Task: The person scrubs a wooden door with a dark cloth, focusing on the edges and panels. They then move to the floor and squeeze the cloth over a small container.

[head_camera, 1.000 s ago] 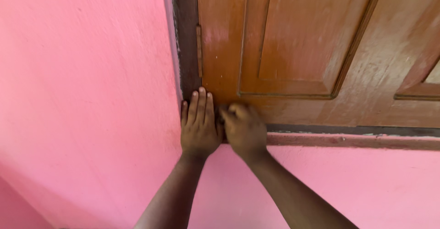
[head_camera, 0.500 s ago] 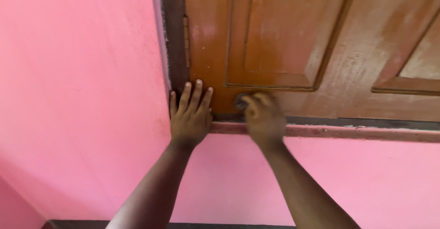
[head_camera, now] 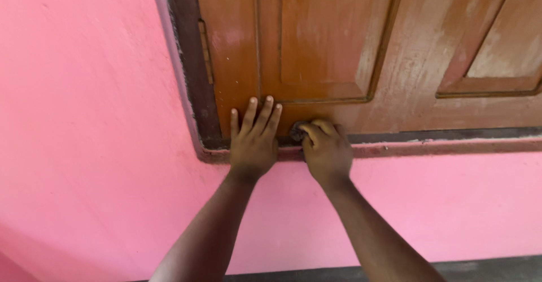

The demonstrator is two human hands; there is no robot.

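At the lower corner of a brown wooden door [head_camera: 339, 50]: two hands against the panel.
The left hand [head_camera: 254, 141] lay flat, fingers spread wide, on the wood beside the dark frame [head_camera: 189, 73]. The right hand [head_camera: 326, 149] was curled tightly around a small dark pad [head_camera: 296, 130], pressed to the door's bottom edge, above the pink wall [head_camera: 84, 146].

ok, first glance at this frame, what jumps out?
The bright pink wall fills the left side and bottom, framing a brown panelled wooden shutter at the top. At the shutter's lower left corner two bare hands meet: the left hand lies flat, fingers spread, on the wood, and the right hand curls around a small dark object at the bottom edge. I cannot tell what that object is.
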